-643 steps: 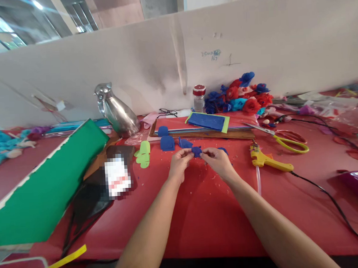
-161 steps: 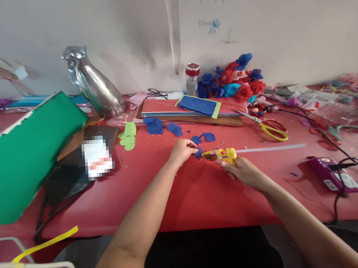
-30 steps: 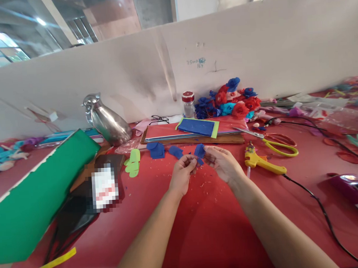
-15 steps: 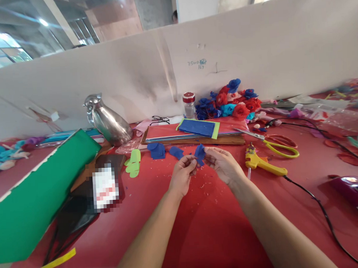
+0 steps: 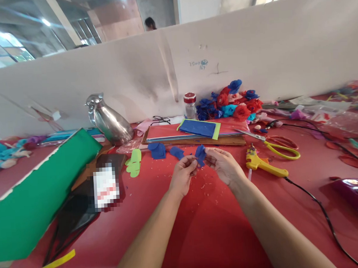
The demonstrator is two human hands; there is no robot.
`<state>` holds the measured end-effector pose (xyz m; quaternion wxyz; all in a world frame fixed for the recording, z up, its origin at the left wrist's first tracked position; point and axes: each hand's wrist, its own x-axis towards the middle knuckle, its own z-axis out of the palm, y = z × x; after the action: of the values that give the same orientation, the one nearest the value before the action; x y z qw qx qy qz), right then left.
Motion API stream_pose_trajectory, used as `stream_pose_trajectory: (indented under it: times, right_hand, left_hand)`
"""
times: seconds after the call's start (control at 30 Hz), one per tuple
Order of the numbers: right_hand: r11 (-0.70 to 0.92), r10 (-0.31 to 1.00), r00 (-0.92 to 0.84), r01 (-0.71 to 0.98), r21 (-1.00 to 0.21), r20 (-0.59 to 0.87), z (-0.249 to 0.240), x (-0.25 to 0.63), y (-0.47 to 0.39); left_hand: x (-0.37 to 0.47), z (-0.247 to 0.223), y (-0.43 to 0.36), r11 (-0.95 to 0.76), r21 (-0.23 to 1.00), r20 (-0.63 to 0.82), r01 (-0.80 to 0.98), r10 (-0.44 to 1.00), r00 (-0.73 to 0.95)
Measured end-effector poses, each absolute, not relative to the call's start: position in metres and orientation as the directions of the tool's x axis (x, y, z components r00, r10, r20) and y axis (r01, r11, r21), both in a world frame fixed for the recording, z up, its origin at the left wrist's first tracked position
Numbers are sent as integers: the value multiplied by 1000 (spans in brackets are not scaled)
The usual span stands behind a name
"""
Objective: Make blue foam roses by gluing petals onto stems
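A small curled blue paper petal [image 5: 201, 153] is held up between my two hands, above the red table. My left hand [image 5: 183, 174] pinches its lower left side with thumb and forefinger. On its right edge, the fingers of my right hand [image 5: 224, 163] are closed. Just behind my left hand lies another piece of blue paper [image 5: 176, 152], with a stack of blue cut pieces [image 5: 157, 150] farther left. Light green cut paper shapes [image 5: 134, 163] lie left of that stack.
Right of my hands lie a yellow glue gun [image 5: 266, 164] with a black cord and scissors [image 5: 280, 146]. Behind are stacked paper sheets [image 5: 167, 131], a jar [image 5: 190, 107] and paper roses [image 5: 240, 110]. A metal jug [image 5: 110, 119] and green sheet [image 5: 44, 197] are at left.
Both hands keep the same pinch on the blue petal, with hardly any movement. The whole view has shifted very slightly. A person's head behind the partition appears farther left.
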<state>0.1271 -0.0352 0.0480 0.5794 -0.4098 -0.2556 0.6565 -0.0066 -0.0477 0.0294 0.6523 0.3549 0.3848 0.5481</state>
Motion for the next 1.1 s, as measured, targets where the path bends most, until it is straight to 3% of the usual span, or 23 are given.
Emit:
stream_pose_trajectory:
  times: [0.43, 0.7, 0.83, 1.0, 1.1]
  right_hand:
    - [-95, 982, 103, -471, -877, -161, 47, 129, -35]
    - [-148, 945, 187, -492, -858, -270, 42, 127, -37]
    - [-228, 956, 99, -334, -915, -274, 42, 113, -45]
    - [-109, 994, -15, -91, -990, -108, 38, 100, -52]
    - [-74, 995, 60, -60, -995, -78, 36, 106, -49]
  left_hand:
    - [-5, 29, -46, 139, 890, -114, -435, 990, 83]
    - [-8, 26, -45, 185, 835, -162, -518, 983, 91]
    - [-8, 28, -45, 202, 787, -193, -584, 978, 78]
    - [-6, 28, -44, 245, 729, -236, -639, 966, 101]
    - [-5, 27, -44, 238, 708, -248, -665, 965, 82]
